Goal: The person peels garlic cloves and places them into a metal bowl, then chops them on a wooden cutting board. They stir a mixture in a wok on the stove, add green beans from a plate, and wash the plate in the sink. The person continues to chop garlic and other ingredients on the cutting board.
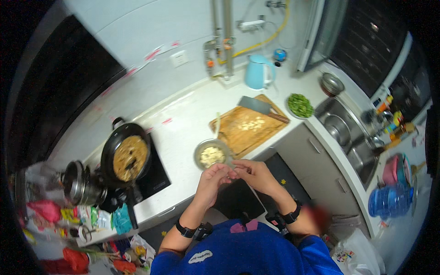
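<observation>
My left hand (215, 180) and my right hand (253, 174) meet at the fingertips above the counter's front edge, just below a metal bowl (197, 156) of pale cut cubes (212, 156). Whether a small thing is pinched between the fingers cannot be made out. To the right of the bowl lies a wooden cutting board (230, 120) with chopped pale pieces (252, 124) and a cleaver (256, 104) on it. A long pale green stalk (218, 123) stands out between bowl and board.
At the left, a black wok (109, 154) of brown food sits on a black cooktop (158, 175), near stacked pots (77, 185). Farther back stand a light blue kettle (255, 74) and a plate of chopped greens (300, 105). A metal sink (357, 154) is at the right.
</observation>
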The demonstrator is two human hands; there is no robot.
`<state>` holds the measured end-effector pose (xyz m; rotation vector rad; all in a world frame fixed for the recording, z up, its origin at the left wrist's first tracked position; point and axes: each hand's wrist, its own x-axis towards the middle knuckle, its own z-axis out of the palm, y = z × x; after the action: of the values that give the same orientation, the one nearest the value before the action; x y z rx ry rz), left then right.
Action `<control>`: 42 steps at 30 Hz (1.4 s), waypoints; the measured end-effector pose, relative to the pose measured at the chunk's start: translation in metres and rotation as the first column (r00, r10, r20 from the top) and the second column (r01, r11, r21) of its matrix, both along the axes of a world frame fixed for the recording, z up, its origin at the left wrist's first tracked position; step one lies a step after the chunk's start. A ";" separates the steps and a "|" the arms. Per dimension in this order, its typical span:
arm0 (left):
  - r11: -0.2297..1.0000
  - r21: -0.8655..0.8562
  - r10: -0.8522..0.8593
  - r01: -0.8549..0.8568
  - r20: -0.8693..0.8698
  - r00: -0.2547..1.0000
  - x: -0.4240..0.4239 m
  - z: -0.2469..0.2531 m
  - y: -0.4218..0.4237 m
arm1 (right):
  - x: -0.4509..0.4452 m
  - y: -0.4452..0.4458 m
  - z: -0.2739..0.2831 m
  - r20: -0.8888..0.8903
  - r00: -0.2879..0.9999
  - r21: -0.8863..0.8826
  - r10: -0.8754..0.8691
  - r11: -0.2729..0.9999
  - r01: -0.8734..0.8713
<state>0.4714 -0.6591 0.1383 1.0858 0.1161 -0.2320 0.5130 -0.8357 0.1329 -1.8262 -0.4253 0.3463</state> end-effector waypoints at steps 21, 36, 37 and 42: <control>0.951 -0.203 -0.278 0.234 -0.229 0.933 0.377 -0.171 -0.294 | 0.258 -0.338 -0.160 -0.468 0.543 0.120 -0.697 0.559 0.820; 0.989 0.083 -0.080 0.122 -0.394 0.916 0.493 -0.224 -0.337 | 0.342 -0.372 -0.246 -0.822 0.442 0.246 -0.359 0.476 0.845; 0.989 0.097 -0.066 0.116 -0.412 0.909 0.493 -0.223 -0.338 | 0.343 -0.373 -0.248 -0.820 0.472 0.297 -0.323 0.465 0.834; 0.992 0.109 -0.001 0.056 -0.448 0.894 0.489 -0.217 -0.344 | 0.348 -0.377 -0.242 -0.816 0.464 0.258 -0.345 0.501 0.826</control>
<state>0.9602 -1.0027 -0.0790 1.1381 0.5349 -0.5065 0.8607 -1.2122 -0.1092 -0.9233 0.6473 0.2588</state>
